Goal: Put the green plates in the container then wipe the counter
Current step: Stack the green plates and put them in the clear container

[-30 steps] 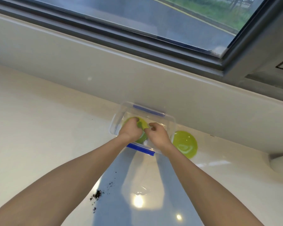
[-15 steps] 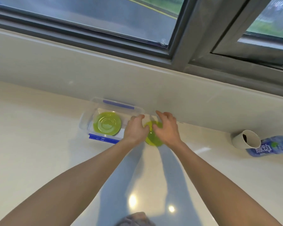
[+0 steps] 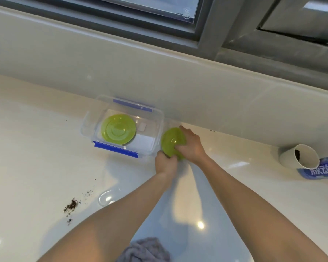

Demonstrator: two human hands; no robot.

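A clear plastic container (image 3: pixel 157 129) with blue clips stands against the back wall, and one green plate (image 3: pixel 118 131) lies flat inside it. Just right of the container a second green plate (image 3: pixel 171 139) is tilted up off the white counter (image 3: pixel 36 148). My left hand (image 3: pixel 166 163) grips its near edge. My right hand (image 3: pixel 191 145) holds its right side with fingers curled over the rim.
Dark crumbs (image 3: pixel 71 205) are scattered on the counter at the front left. A grey cloth (image 3: pixel 144 250) lies at the bottom edge. A tipped paper cup (image 3: pixel 299 157) and a blue-labelled bottle (image 3: pixel 322 170) lie at the right. A clear lid (image 3: pixel 107 198) rests near my left forearm.
Both hands left the first plate in the container and moved right to the second plate. They have now lifted and tilted it beside the container.
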